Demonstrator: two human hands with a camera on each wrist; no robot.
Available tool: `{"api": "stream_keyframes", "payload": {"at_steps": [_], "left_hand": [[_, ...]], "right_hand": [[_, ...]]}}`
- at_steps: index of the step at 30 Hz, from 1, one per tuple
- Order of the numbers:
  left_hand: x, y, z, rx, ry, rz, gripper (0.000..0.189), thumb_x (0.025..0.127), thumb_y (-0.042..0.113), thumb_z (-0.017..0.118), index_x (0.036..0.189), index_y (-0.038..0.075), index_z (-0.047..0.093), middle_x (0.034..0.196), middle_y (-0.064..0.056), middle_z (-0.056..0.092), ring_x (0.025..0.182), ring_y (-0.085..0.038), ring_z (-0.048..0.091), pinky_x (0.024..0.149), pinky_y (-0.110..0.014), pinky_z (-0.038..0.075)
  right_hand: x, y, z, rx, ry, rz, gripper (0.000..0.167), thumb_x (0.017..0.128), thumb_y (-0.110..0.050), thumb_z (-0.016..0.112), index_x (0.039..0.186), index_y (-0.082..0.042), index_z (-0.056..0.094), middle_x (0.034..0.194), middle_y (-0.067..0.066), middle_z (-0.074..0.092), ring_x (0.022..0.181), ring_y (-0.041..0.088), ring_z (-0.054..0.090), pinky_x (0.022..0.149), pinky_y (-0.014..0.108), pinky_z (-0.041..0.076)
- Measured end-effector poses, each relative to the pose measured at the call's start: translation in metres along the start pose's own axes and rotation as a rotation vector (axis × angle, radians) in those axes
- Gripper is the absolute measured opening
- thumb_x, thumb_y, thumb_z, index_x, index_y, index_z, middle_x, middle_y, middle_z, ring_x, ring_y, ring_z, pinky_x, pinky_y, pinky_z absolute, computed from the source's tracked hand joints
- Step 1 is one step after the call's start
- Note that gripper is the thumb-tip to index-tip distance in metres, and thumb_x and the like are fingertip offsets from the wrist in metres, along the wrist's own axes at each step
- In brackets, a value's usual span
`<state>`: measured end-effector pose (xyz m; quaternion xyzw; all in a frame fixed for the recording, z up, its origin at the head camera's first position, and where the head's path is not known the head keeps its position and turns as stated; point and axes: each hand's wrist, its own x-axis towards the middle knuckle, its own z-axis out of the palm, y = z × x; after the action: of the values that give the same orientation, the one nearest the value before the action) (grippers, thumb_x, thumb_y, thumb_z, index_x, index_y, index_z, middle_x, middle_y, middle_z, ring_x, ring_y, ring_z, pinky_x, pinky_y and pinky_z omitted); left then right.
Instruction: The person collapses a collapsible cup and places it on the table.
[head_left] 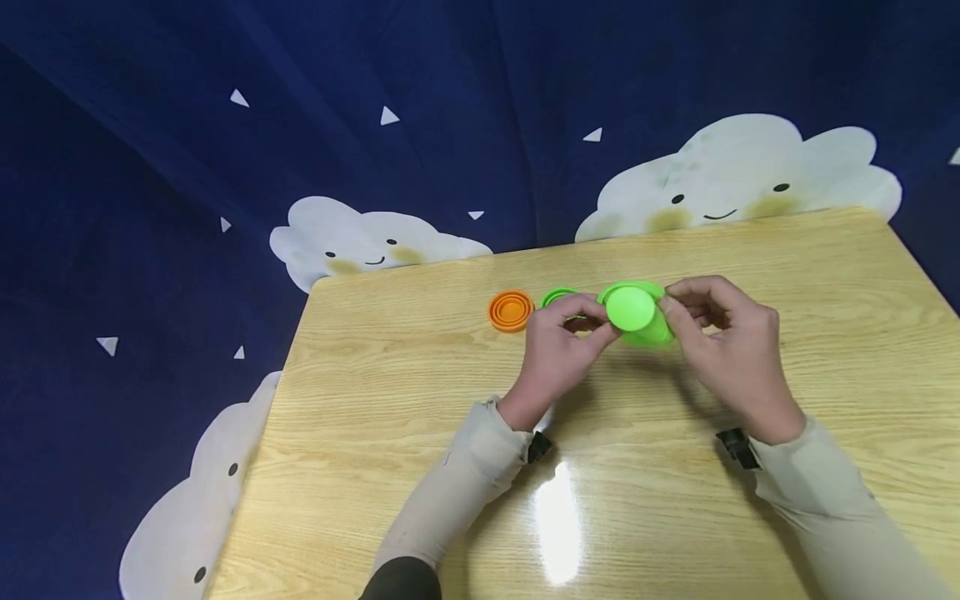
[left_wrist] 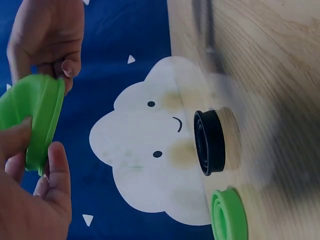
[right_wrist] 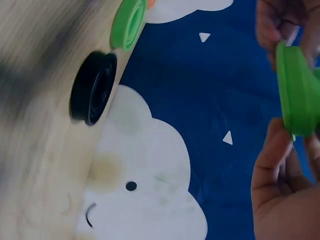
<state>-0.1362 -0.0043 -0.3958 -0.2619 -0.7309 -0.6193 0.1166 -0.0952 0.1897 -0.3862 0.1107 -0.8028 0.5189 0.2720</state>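
Between my two hands, above the table, is a bright green collapsible cup (head_left: 631,309); its round base faces me in the head view. My left hand (head_left: 558,350) pinches its rim on the left side, thumb and fingers on either face. On the opposite side, my right hand (head_left: 731,342) pinches the rim too. The cup's wall stands partly pushed out from the rim in the left wrist view. A second green cup (head_left: 557,295), folded flat, lies behind my left hand and is partly hidden. Beside it lies a flat orange cup (head_left: 511,311).
A flat black cup (left_wrist: 210,142) rests on the table next to the folded green one (left_wrist: 229,215); the head view hides it. The wooden table (head_left: 360,400) ends at a dark blue curtain (head_left: 450,125) with white clouds.
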Motion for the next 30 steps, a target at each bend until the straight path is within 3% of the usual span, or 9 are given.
{"api": "stream_keyframes", "payload": {"at_steps": [3, 6, 12, 15, 18, 22, 25, 27, 30], "left_hand": [[0.001, -0.001, 0.001, -0.033, 0.056, -0.101, 0.013, 0.079, -0.002, 0.084, 0.082, -0.002, 0.072, 0.087, -0.013, 0.072, 0.081, -0.012, 0.067, 0.070, -0.030, 0.062], [0.002, 0.000, 0.003, -0.069, 0.094, -0.166, 0.012, 0.081, 0.001, 0.083, 0.082, 0.000, 0.071, 0.085, -0.011, 0.071, 0.076, -0.010, 0.066, 0.067, -0.029, 0.061], [0.001, 0.004, 0.005, -0.128, 0.113, -0.158, 0.012, 0.083, 0.004, 0.083, 0.083, 0.000, 0.071, 0.085, -0.008, 0.069, 0.076, -0.014, 0.068, 0.068, -0.033, 0.062], [0.000, 0.005, 0.004, -0.183, 0.102, -0.137, 0.011, 0.081, 0.000, 0.084, 0.083, -0.002, 0.073, 0.088, -0.007, 0.070, 0.079, -0.015, 0.070, 0.071, -0.036, 0.063], [-0.001, 0.005, 0.001, -0.195, 0.086, -0.095, 0.013, 0.077, -0.003, 0.086, 0.084, -0.004, 0.074, 0.094, -0.010, 0.072, 0.088, -0.014, 0.070, 0.074, -0.038, 0.062], [-0.003, 0.004, -0.002, -0.147, 0.053, 0.011, 0.015, 0.072, -0.007, 0.086, 0.083, -0.006, 0.076, 0.098, -0.016, 0.072, 0.097, -0.016, 0.067, 0.078, -0.035, 0.062], [-0.004, 0.003, -0.001, -0.116, 0.014, 0.091, 0.015, 0.072, -0.008, 0.086, 0.083, -0.008, 0.076, 0.098, -0.019, 0.072, 0.097, -0.020, 0.067, 0.078, -0.033, 0.061], [-0.004, 0.003, 0.000, -0.119, 0.005, 0.089, 0.015, 0.072, -0.008, 0.086, 0.083, -0.007, 0.076, 0.098, -0.019, 0.073, 0.096, -0.019, 0.068, 0.077, -0.033, 0.061], [-0.004, 0.004, 0.001, -0.173, 0.014, 0.007, 0.015, 0.072, -0.007, 0.086, 0.084, -0.007, 0.075, 0.096, -0.016, 0.074, 0.093, -0.014, 0.069, 0.077, -0.036, 0.062]], "right_hand": [[-0.005, -0.001, -0.001, 0.160, -0.046, 0.049, 0.018, 0.085, 0.013, 0.071, 0.102, 0.005, 0.070, 0.107, 0.008, 0.071, 0.085, 0.011, 0.066, 0.071, 0.016, 0.053], [-0.008, -0.001, 0.000, 0.256, -0.070, 0.044, 0.020, 0.080, 0.021, 0.070, 0.097, 0.011, 0.068, 0.118, 0.015, 0.069, 0.094, 0.016, 0.068, 0.076, 0.018, 0.055], [-0.008, -0.002, 0.003, 0.257, 0.005, 0.030, 0.013, 0.081, 0.018, 0.070, 0.089, 0.009, 0.073, 0.117, 0.022, 0.069, 0.099, 0.022, 0.070, 0.068, 0.017, 0.055], [-0.009, -0.002, 0.003, 0.227, 0.031, 0.027, 0.013, 0.080, 0.018, 0.070, 0.087, 0.008, 0.075, 0.114, 0.023, 0.070, 0.096, 0.020, 0.070, 0.062, 0.015, 0.053], [-0.007, -0.002, 0.004, 0.169, 0.048, -0.001, 0.015, 0.077, 0.019, 0.070, 0.085, 0.007, 0.076, 0.110, 0.021, 0.071, 0.082, 0.012, 0.067, 0.058, 0.014, 0.049], [-0.002, 0.000, 0.008, 0.037, 0.076, -0.108, 0.014, 0.074, 0.016, 0.072, 0.079, 0.004, 0.078, 0.102, 0.019, 0.074, 0.069, 0.007, 0.060, 0.056, 0.013, 0.044], [0.001, 0.001, 0.010, -0.072, 0.099, -0.165, 0.006, 0.074, 0.008, 0.077, 0.077, 0.003, 0.079, 0.099, 0.016, 0.075, 0.068, 0.009, 0.060, 0.058, 0.012, 0.042], [0.001, 0.000, 0.011, -0.126, 0.106, -0.175, 0.001, 0.075, 0.002, 0.080, 0.075, 0.001, 0.079, 0.098, 0.014, 0.075, 0.066, 0.012, 0.060, 0.058, 0.012, 0.041], [0.000, -0.001, 0.011, -0.141, 0.105, -0.152, 0.004, 0.077, 0.000, 0.080, 0.073, -0.002, 0.079, 0.099, 0.012, 0.076, 0.062, 0.012, 0.058, 0.057, 0.012, 0.041]]}}
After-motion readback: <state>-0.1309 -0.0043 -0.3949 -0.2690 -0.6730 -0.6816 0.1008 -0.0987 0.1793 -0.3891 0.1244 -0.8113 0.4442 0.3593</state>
